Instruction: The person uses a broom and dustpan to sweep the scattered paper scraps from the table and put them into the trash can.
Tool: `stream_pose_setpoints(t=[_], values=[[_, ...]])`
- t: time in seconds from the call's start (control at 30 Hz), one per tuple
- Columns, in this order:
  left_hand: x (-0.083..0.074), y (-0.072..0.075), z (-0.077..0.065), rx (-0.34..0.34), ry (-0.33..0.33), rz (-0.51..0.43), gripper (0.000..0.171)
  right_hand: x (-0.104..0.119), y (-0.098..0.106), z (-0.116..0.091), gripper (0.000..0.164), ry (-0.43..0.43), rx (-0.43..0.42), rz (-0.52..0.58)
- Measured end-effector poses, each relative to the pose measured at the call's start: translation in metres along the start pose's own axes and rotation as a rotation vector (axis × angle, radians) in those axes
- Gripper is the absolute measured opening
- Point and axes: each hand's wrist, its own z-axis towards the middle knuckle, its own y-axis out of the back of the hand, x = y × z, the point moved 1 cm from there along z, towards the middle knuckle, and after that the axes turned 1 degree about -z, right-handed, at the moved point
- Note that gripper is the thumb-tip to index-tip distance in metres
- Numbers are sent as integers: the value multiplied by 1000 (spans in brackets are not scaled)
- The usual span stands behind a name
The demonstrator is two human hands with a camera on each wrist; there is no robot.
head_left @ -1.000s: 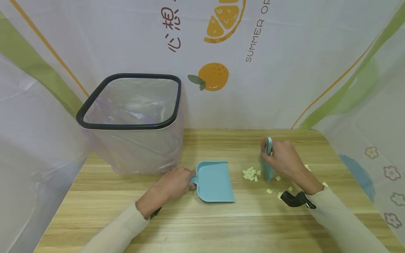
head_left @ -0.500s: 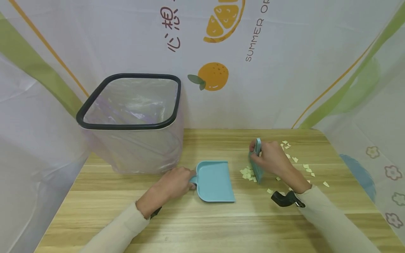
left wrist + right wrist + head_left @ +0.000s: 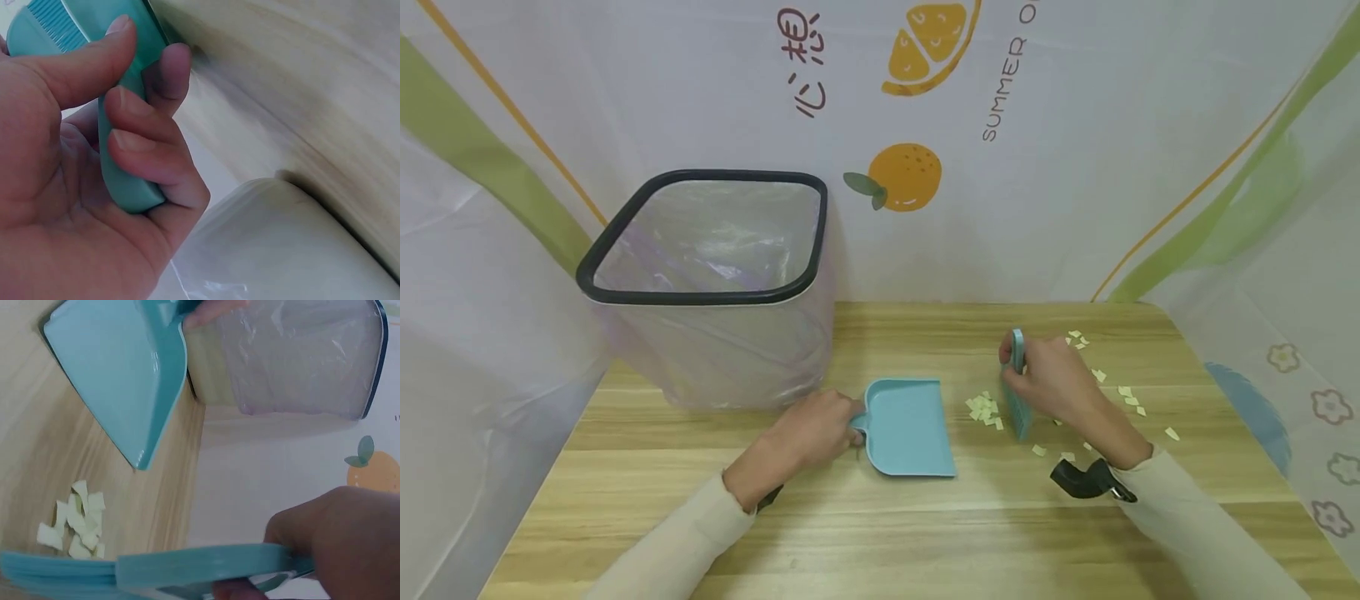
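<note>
My left hand (image 3: 822,427) grips the handle of a light-blue dustpan (image 3: 910,429), which lies on the table with its straight edge facing right. In the left wrist view, the fingers curl round the dustpan handle (image 3: 125,169). My right hand (image 3: 1060,377) holds a matching small brush (image 3: 1017,396) on edge, bristles down at the table. Between brush and dustpan lies a small pile of pale yellow paper bits (image 3: 982,407); the right wrist view shows these paper scraps (image 3: 81,519) just beyond the bristles (image 3: 62,572), apart from the dustpan.
A bin (image 3: 737,354) with a black rim and a clear liner stands at the back left. More paper scraps (image 3: 1126,392) lie scattered right of the brush, some partly behind the right arm. A printed curtain (image 3: 1030,225) hangs behind the wooden table (image 3: 865,542).
The brush swept left against the pile, nudging it slightly toward the dustpan, then drew back a little to the right. The left hand and dustpan have stayed put.
</note>
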Motion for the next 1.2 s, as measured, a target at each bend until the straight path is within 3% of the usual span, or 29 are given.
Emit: stream_pose_setpoints(t=[0.17,0.4,0.9,1.2], values=[[1,0,1,-3,-11,21,15,5,-9,0,7,-16,18,-12],[0,0,1,2,-4,37,18,11,-18,-1,6,78,-19,-16],[-1,1,2,30,11,48,19,15,-30,3,12,209,15,71],[-1,1,2,39,27,41,18,29,-41,12,15,274,-30,162]])
